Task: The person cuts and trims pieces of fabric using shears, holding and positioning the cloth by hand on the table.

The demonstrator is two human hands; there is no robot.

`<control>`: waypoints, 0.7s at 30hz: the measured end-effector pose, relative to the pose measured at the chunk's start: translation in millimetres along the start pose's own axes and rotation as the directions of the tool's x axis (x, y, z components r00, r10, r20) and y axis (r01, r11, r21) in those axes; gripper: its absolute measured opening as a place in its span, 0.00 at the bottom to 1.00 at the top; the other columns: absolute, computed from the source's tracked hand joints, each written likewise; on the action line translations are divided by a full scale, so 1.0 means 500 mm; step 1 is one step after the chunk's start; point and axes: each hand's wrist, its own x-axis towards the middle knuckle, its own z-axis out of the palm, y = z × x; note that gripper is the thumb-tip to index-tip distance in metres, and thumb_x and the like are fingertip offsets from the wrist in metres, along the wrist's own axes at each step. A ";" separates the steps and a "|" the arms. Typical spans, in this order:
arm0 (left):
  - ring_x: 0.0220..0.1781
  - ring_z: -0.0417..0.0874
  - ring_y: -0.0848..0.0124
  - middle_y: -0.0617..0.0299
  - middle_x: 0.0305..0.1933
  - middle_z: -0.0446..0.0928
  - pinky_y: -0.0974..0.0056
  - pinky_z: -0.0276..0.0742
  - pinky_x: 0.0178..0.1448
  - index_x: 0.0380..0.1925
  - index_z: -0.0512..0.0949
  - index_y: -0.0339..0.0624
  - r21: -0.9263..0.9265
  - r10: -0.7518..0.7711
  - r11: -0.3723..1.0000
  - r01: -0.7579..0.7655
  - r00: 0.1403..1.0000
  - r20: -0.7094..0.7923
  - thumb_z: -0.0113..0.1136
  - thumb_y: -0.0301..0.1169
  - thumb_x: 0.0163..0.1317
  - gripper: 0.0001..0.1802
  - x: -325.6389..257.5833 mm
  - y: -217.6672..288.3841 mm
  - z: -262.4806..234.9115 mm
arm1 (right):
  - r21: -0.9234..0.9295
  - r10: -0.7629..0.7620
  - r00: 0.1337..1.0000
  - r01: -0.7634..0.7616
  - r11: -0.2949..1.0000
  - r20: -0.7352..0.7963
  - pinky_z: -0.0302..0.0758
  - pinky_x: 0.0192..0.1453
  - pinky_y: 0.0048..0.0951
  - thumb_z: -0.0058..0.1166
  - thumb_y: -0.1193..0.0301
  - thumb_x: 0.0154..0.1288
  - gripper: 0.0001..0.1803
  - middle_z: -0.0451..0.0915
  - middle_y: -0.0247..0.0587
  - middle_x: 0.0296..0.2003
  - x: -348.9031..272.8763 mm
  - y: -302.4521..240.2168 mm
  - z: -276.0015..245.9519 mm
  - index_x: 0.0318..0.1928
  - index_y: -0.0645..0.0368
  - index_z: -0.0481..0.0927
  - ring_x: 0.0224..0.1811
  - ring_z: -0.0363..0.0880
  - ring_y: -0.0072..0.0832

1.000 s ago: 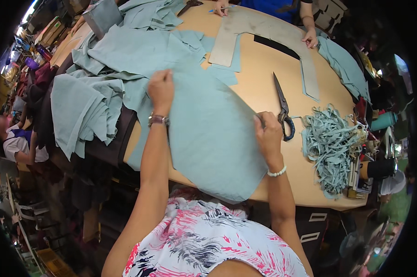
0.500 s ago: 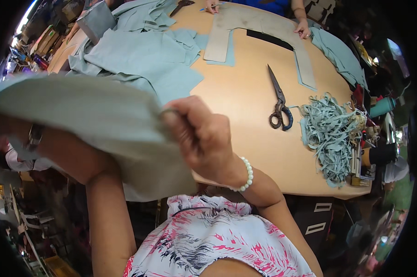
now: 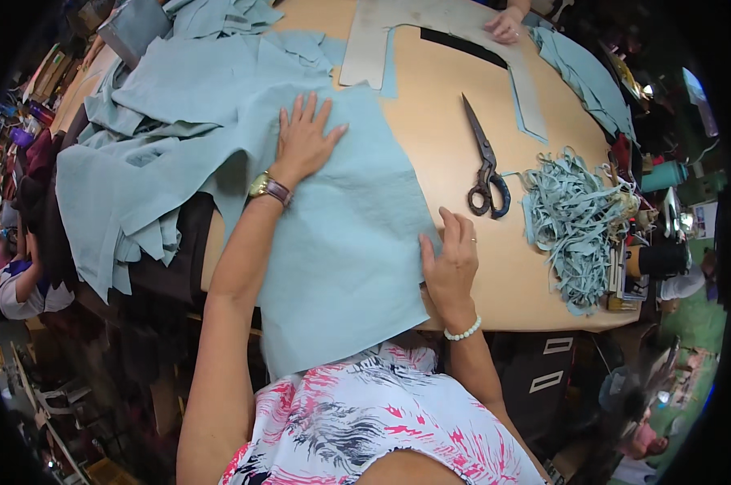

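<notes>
A wide pale blue-green sheet of leather or cloth (image 3: 341,242) lies over the near table edge, its lower end hanging toward my body. My left hand (image 3: 305,141) rests flat on its upper part, fingers spread. At the sheet's right edge is my right hand (image 3: 453,259), fingers stretched out, the thumb side by the material and the rest over the table. Neither hand grips anything. Right of the sheet, dark-bladed scissors (image 3: 487,166) lie with the tips pointing away from me.
More blue-green material (image 3: 171,105) is heaped at the left. A pale U-shaped template (image 3: 365,52) lies on matching material at the far side, with another person's hand (image 3: 504,26) on it. Thin offcut strips (image 3: 572,230) pile up at the right. A turquoise bottle (image 3: 663,176) lies beyond them.
The sheet, lifted and blurred at the left before, now lies spread on the table. My left hand has come onto it, and my right hand has let go and moved right.
</notes>
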 end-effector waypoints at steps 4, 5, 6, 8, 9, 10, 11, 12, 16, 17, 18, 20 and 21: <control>0.70 0.46 0.52 0.50 0.68 0.50 0.43 0.39 0.68 0.63 0.57 0.48 -0.049 -0.015 0.999 0.018 0.999 0.050 0.40 0.54 0.61 0.34 0.018 -0.046 0.016 | -0.073 -0.332 0.926 0.350 0.934 0.182 0.53 0.62 0.50 0.57 0.57 0.52 0.32 0.60 0.47 0.61 -0.047 -0.002 -0.021 0.56 0.55 0.68 0.64 0.56 0.44; 0.70 0.47 0.52 0.50 0.68 0.50 0.42 0.39 0.68 0.63 0.57 0.48 -0.040 -0.026 0.999 0.027 0.999 0.030 0.40 0.55 0.61 0.34 0.028 -0.056 0.021 | -0.071 -0.329 0.926 0.346 0.935 0.187 0.53 0.62 0.50 0.57 0.57 0.52 0.32 0.60 0.47 0.61 -0.063 -0.002 -0.024 0.56 0.55 0.68 0.64 0.56 0.44; 0.70 0.47 0.52 0.50 0.68 0.50 0.42 0.40 0.68 0.63 0.57 0.48 -0.030 -0.041 0.999 0.041 0.999 0.012 0.39 0.55 0.61 0.34 0.034 -0.067 0.027 | -0.036 -0.338 0.892 0.365 0.931 0.300 0.53 0.62 0.52 0.57 0.54 0.51 0.34 0.60 0.46 0.61 -0.081 0.000 -0.028 0.57 0.55 0.68 0.64 0.55 0.44; 0.70 0.48 0.52 0.50 0.68 0.51 0.42 0.40 0.68 0.62 0.58 0.48 -0.018 -0.048 0.999 0.048 0.999 0.011 0.40 0.55 0.61 0.34 0.051 -0.081 0.028 | 0.012 -0.356 0.853 0.381 0.925 0.382 0.53 0.63 0.53 0.58 0.54 0.50 0.32 0.64 0.44 0.58 -0.106 0.000 -0.044 0.54 0.56 0.70 0.63 0.58 0.44; 0.69 0.49 0.52 0.50 0.68 0.51 0.42 0.41 0.68 0.62 0.59 0.48 -0.004 -0.054 0.999 0.054 0.999 0.001 0.40 0.55 0.61 0.34 0.057 -0.082 0.026 | 0.014 -0.351 0.850 0.376 0.927 0.393 0.53 0.63 0.53 0.58 0.54 0.50 0.32 0.64 0.44 0.58 -0.106 0.010 -0.052 0.54 0.56 0.70 0.63 0.58 0.44; 0.69 0.50 0.53 0.51 0.67 0.53 0.42 0.44 0.67 0.61 0.60 0.46 0.056 -0.065 0.996 0.065 0.998 0.006 0.42 0.49 0.62 0.30 0.059 -0.072 0.017 | 0.109 -0.397 0.827 0.387 0.915 0.399 0.56 0.61 0.51 0.59 0.56 0.50 0.29 0.67 0.45 0.55 -0.096 0.029 -0.063 0.50 0.58 0.72 0.60 0.62 0.44; 0.69 0.50 0.53 0.51 0.67 0.53 0.42 0.44 0.67 0.61 0.60 0.46 0.053 -0.072 0.996 0.071 0.997 0.017 0.42 0.49 0.62 0.30 0.060 -0.064 0.007 | 0.205 -0.446 0.801 0.397 0.895 0.399 0.59 0.60 0.50 0.59 0.58 0.49 0.26 0.71 0.47 0.52 -0.082 0.045 -0.073 0.47 0.59 0.74 0.58 0.65 0.44; 0.68 0.51 0.53 0.51 0.67 0.54 0.41 0.47 0.65 0.60 0.60 0.44 0.198 -0.025 0.980 0.028 1.000 -0.013 0.44 0.45 0.62 0.29 0.058 -0.062 -0.005 | 0.218 -0.496 0.842 0.454 0.864 0.211 0.68 0.53 0.42 0.59 0.66 0.49 0.18 0.75 0.48 0.44 -0.056 0.049 -0.082 0.40 0.62 0.76 0.50 0.71 0.43; 0.66 0.57 0.55 0.54 0.63 0.60 0.46 0.52 0.66 0.58 0.61 0.40 0.179 0.211 0.966 -0.185 0.967 -0.140 0.48 0.38 0.61 0.27 -0.012 0.076 -0.058 | -0.132 -0.241 0.966 0.228 0.965 -0.091 0.71 0.39 0.39 0.52 0.72 0.54 0.12 0.74 0.46 0.34 0.092 0.133 -0.089 0.39 0.62 0.73 0.37 0.73 0.44; 0.66 0.57 0.55 0.53 0.63 0.61 0.47 0.52 0.66 0.58 0.61 0.39 0.079 0.232 0.971 -0.226 0.970 -0.077 0.49 0.40 0.60 0.28 -0.051 0.128 -0.072 | -0.225 -0.198 0.977 0.176 0.958 -0.077 0.72 0.39 0.39 0.52 0.71 0.53 0.13 0.75 0.48 0.34 0.115 0.161 -0.078 0.40 0.63 0.73 0.37 0.74 0.44; 0.66 0.58 0.55 0.53 0.63 0.61 0.49 0.51 0.67 0.59 0.61 0.39 -0.024 0.259 0.966 -0.259 0.966 -0.018 0.49 0.42 0.60 0.29 -0.093 0.180 -0.086 | -0.318 -0.154 0.986 0.124 0.940 -0.069 0.72 0.39 0.39 0.53 0.70 0.53 0.14 0.75 0.49 0.35 0.127 0.182 -0.070 0.40 0.63 0.73 0.37 0.75 0.45; 0.67 0.56 0.54 0.51 0.64 0.59 0.46 0.49 0.67 0.59 0.61 0.38 -0.202 0.314 0.931 -0.305 0.949 0.016 0.51 0.46 0.58 0.32 -0.170 0.259 -0.095 | -0.365 -0.059 0.998 0.051 0.930 -0.012 0.72 0.39 0.39 0.54 0.68 0.51 0.15 0.76 0.51 0.34 0.145 0.182 -0.059 0.39 0.63 0.73 0.36 0.75 0.45; 0.67 0.56 0.54 0.51 0.64 0.59 0.46 0.49 0.67 0.59 0.61 0.38 -0.198 0.308 0.933 -0.299 0.951 0.018 0.51 0.46 0.58 0.32 -0.204 0.282 -0.084 | -0.412 0.031 0.999 -0.012 0.911 0.039 0.72 0.38 0.39 0.54 0.66 0.50 0.17 0.77 0.52 0.34 0.149 0.176 -0.056 0.39 0.64 0.74 0.36 0.76 0.46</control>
